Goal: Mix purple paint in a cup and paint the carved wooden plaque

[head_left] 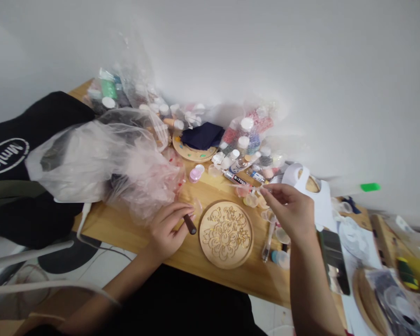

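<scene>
A round wooden disc (226,234) with a carved floral pattern lies on the wooden table (230,275) in front of me. My left hand (167,227) rests just left of the disc, closed around a dark brown stick-like tool (189,224) whose end points toward the disc. My right hand (289,210) hovers to the right of the disc, fingers pinched on something small and thin I cannot make out, near several small clear cups (251,199).
Crumpled clear plastic bags (101,158) and a black bag (17,154) fill the left. Small bottles and bead jars (243,140), a glue tube (235,178) and a second wooden disc with dark cloth (196,151) crowd the back. A dark phone (332,261) lies right.
</scene>
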{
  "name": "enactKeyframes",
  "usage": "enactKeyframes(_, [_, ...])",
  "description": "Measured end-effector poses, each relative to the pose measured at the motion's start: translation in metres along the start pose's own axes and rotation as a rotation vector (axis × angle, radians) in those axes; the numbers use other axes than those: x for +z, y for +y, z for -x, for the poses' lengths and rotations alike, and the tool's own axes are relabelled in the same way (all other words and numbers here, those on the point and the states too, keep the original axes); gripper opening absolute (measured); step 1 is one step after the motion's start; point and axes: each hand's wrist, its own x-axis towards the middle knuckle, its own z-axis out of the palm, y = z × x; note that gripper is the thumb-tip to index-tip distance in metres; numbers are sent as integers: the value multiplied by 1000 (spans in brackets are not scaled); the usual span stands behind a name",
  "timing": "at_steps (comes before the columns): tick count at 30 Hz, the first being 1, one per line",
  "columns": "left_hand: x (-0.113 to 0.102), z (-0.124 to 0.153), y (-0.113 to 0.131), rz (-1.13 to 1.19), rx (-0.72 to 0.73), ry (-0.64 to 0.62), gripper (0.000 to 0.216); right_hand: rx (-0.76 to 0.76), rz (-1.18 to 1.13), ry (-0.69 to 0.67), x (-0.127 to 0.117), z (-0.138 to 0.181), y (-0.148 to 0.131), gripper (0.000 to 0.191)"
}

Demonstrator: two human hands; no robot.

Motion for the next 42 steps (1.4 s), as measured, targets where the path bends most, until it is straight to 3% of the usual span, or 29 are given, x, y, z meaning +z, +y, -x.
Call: enactKeyframes(42, [0,-1,1,17,-1,-8,17,-111,116,-23,-4,-1,2,29])
